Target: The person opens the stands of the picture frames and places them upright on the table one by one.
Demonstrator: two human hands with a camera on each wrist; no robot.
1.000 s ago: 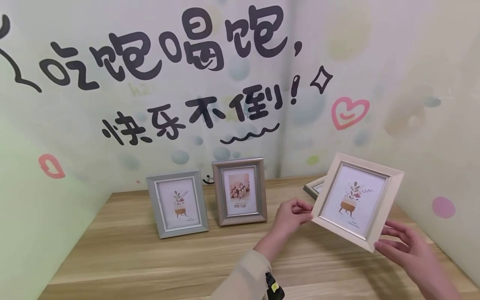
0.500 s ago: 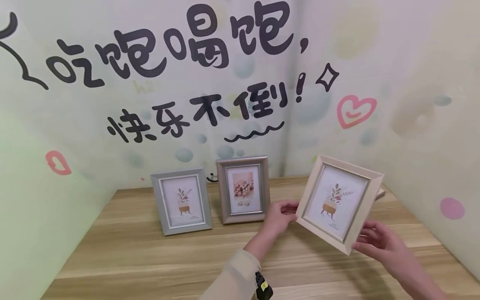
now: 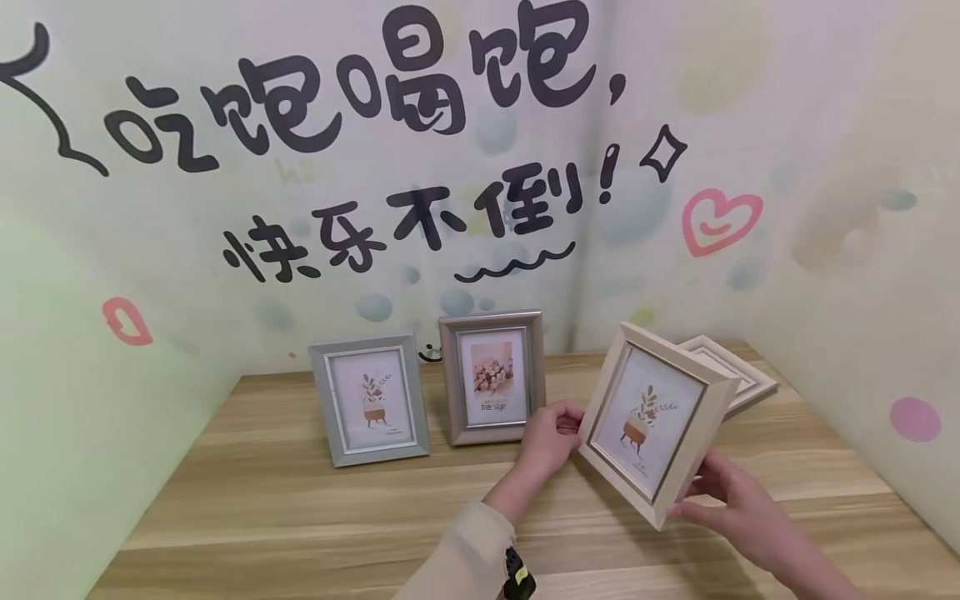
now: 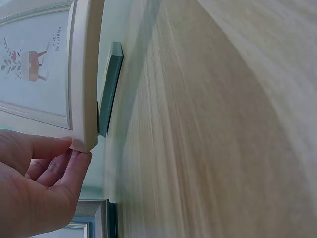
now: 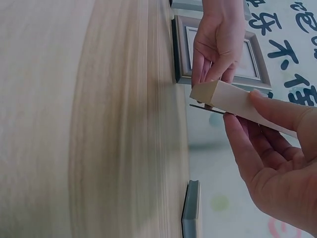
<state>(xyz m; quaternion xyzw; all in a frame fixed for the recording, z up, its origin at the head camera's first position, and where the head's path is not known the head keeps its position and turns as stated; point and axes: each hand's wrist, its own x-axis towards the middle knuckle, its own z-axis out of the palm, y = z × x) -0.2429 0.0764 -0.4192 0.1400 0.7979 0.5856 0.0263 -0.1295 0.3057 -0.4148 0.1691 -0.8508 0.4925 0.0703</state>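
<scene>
A cream picture frame (image 3: pixel 718 398) with a potted-plant print is held tilted above the table by both hands. My left hand (image 3: pixel 551 437) pinches its lower left corner between thumb and fingers, seen closely in the left wrist view. On the other side, my right hand (image 3: pixel 738 507) grips the lower right edge, thumb on the front and fingers behind. The right wrist view shows the frame (image 5: pixel 237 101) edge-on between the hands. Just left of my left hand stands a brownish-pink frame (image 3: pixel 453 387) with a flower picture. Further left, a grey-blue frame (image 3: pixel 327 408) stands upright.
Another pale frame (image 3: pixel 753 398) lies flat at the back right, partly hidden behind the held one. The wood-grain table (image 3: pixel 300 533) meets a wall (image 3: pixel 337 179) with large black lettering at the back. A side wall (image 3: pixel 862 333) rises on the right.
Both hands have carried the cream frame left and slightly down, and it has turned a little more sideways. The frame lying behind it shows more on the right. The head view has shifted slightly.
</scene>
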